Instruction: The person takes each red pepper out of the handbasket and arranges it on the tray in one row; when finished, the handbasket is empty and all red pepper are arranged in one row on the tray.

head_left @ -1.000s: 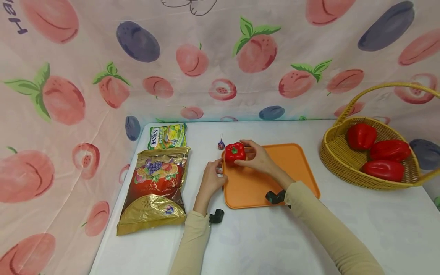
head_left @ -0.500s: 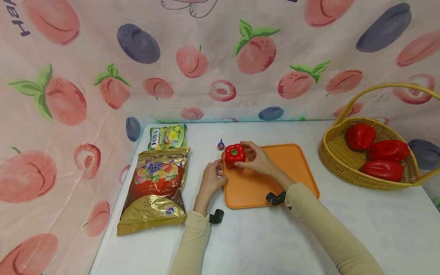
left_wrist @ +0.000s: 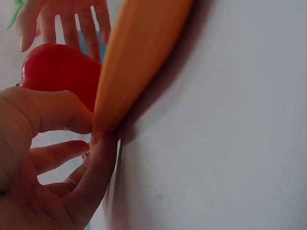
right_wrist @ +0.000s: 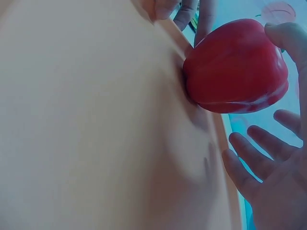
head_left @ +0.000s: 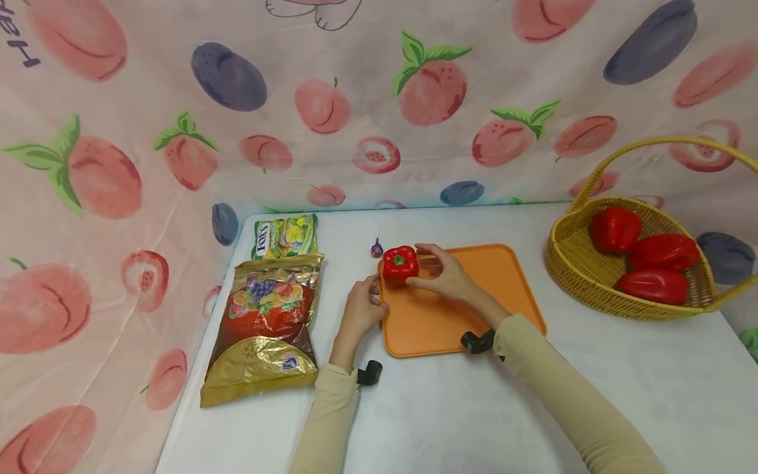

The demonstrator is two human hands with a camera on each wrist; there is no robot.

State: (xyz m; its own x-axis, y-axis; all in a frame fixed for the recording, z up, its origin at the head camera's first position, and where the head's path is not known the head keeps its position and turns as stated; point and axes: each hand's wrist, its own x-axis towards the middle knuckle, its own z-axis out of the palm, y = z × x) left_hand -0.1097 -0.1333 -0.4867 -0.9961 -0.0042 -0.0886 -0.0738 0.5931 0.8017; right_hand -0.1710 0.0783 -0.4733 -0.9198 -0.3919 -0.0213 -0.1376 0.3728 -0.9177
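Observation:
A red bell pepper (head_left: 400,268) with a green stem sits upright at the far left corner of an orange tray (head_left: 450,313). My left hand (head_left: 361,308) is at the tray's left side; in the left wrist view its thumb and a finger pinch the tray's edge (left_wrist: 132,57). Just right of the pepper is my right hand (head_left: 448,282), fingers spread and relaxed. Seen from the right wrist, the thumb tip is right at the pepper's (right_wrist: 235,72) side, while the other fingers (right_wrist: 254,158) stand apart from it.
A wicker basket (head_left: 583,280) with several red peppers stands at the right. Left of the tray lie a big gold and red candy bag (head_left: 263,316) and a smaller green candy bag (head_left: 284,238). A wrapped lollipop (head_left: 376,251) lies behind the tray's left corner.
My right hand has eased slightly to the right, away from the pepper. The pepper, tray and left hand keep their places; the head view has shifted a little.

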